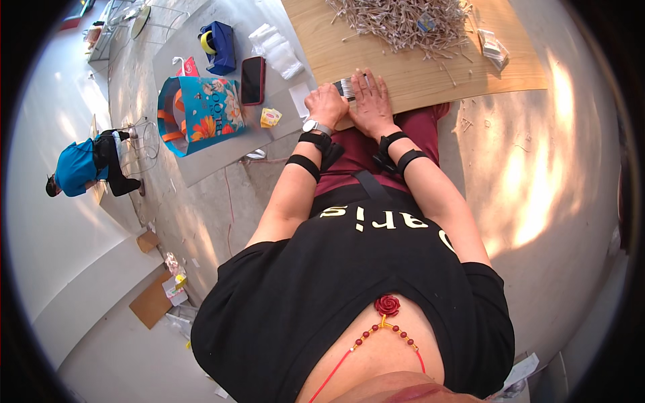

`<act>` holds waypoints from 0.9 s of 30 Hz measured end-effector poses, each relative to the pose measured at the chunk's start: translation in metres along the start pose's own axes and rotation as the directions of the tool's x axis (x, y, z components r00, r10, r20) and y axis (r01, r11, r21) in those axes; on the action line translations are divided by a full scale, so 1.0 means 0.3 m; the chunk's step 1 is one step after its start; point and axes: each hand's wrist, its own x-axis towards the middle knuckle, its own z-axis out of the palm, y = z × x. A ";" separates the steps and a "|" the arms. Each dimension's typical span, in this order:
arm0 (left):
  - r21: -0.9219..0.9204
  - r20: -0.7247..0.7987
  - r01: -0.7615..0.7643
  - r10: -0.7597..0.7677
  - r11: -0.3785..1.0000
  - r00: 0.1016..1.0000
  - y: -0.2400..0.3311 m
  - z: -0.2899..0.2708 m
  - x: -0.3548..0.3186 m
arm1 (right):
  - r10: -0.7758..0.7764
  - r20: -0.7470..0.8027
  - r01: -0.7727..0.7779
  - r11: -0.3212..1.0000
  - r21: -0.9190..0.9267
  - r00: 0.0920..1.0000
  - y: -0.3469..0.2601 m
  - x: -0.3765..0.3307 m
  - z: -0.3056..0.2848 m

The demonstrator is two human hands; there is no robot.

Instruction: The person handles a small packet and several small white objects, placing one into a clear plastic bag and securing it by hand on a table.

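Your left hand (327,104) grips a small bundle of thin pale sticks (345,87) on the light wooden tabletop (416,74); your right hand (371,101) lies flat beside it. At ten o'clock, an open blue floral paper bag (201,113), contents hidden.

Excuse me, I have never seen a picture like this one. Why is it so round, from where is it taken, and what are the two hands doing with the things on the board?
A wide fisheye camera worn on the person's head looks down, so straight edges bend. The forearms entering from below are the person's own. Both hands rest at the near edge of a wooden board. The left hand and the right hand together hold a small bundle of thin sticks. Farther back lies a big pile of loose sticks. Left of the board are a dark phone and a colourful bag.
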 end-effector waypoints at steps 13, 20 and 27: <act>-0.212 -0.153 -0.028 -0.005 0.977 0.988 -0.076 0.077 -0.014 | 0.009 0.035 -0.009 1.000 0.000 0.999 -0.001 0.004 -0.005; -0.205 -0.230 -0.063 0.014 0.977 0.973 -0.051 0.079 -0.027 | 0.004 0.039 -0.002 0.999 -0.050 0.999 -0.022 0.010 -0.008; -0.203 -0.241 -0.077 0.027 0.976 0.970 -0.057 0.082 -0.031 | -0.022 0.021 0.022 1.000 -0.009 1.000 -0.045 0.008 0.001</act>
